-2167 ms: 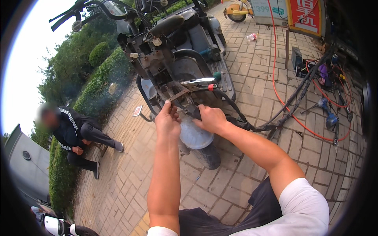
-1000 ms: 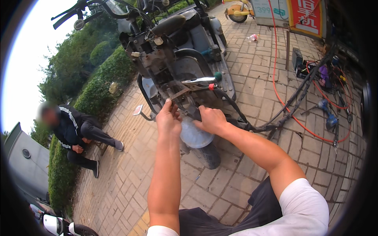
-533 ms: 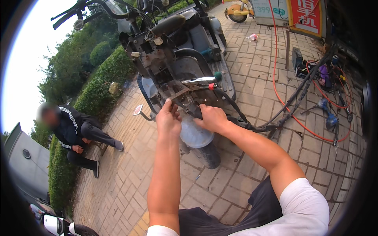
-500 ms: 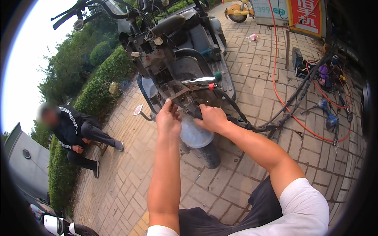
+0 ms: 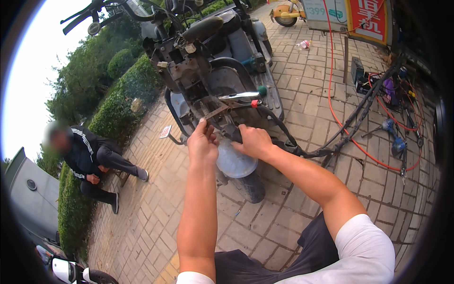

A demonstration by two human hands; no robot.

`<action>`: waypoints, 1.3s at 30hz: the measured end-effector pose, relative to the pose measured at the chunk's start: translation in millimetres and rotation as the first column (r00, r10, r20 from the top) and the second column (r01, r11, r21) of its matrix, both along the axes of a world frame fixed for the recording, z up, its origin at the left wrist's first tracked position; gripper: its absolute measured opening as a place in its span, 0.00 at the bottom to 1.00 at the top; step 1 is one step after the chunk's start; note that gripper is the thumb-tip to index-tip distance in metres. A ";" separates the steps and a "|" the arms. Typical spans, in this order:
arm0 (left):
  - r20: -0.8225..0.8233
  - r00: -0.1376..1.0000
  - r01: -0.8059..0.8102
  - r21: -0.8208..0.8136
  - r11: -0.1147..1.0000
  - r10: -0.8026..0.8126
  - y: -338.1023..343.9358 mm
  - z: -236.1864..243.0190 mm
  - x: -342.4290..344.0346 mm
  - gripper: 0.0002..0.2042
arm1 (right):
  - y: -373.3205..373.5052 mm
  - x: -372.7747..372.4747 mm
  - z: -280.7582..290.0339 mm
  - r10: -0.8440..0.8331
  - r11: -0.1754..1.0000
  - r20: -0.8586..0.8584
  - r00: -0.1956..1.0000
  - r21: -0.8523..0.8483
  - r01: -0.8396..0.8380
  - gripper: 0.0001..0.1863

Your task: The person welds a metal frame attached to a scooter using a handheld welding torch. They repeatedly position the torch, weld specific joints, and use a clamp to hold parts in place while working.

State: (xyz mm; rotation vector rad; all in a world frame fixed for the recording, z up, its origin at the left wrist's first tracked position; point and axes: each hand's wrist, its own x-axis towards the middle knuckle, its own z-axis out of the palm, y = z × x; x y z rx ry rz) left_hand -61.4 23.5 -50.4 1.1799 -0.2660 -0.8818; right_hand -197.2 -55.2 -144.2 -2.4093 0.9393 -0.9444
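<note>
In front of me stands a partly stripped electric tricycle, with frame and wiring bare at its front. My left hand is closed, thumb and fingertips pinched at the lower end of a flat, rusty metal strip. Just to its right, my right hand curls round a dark part above the grey-blue front fender; its fingertips are partly hidden. Under the fender sits the front wheel. Beyond my hands lie a shiny chrome piece and red tape on a black cable.
A thick black cable bundle runs right across the brick paving. A red-orange hose, a blue power tool and batteries lie there too. On the left a person sits beside a hedge.
Both hands keep their places and grips at the front of the tricycle. Only a very slight shift of the view shows.
</note>
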 end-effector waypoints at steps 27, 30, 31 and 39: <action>0.002 1.000 -0.006 0.004 1.000 0.006 -0.7 1.2 -1.9 0.12 | -0.9 -0.8 -1.2 0.020 0.998 -0.032 0.999 0.055 -0.018 0.27; 0.007 1.000 0.000 0.020 1.000 0.000 -0.6 2.7 1.0 0.12 | 0.4 -2.2 -2.4 0.027 0.998 -0.020 0.999 0.060 -0.026 0.28; 0.006 1.000 0.002 0.016 1.000 -0.002 -0.4 2.8 0.8 0.12 | -0.1 -1.8 -2.8 0.024 0.998 -0.014 1.000 0.051 -0.024 0.28; 0.007 1.000 -0.007 0.006 1.000 0.007 1.9 3.9 -4.2 0.12 | 0.3 -0.8 -0.5 0.016 0.999 -0.006 1.000 0.050 -0.016 0.27</action>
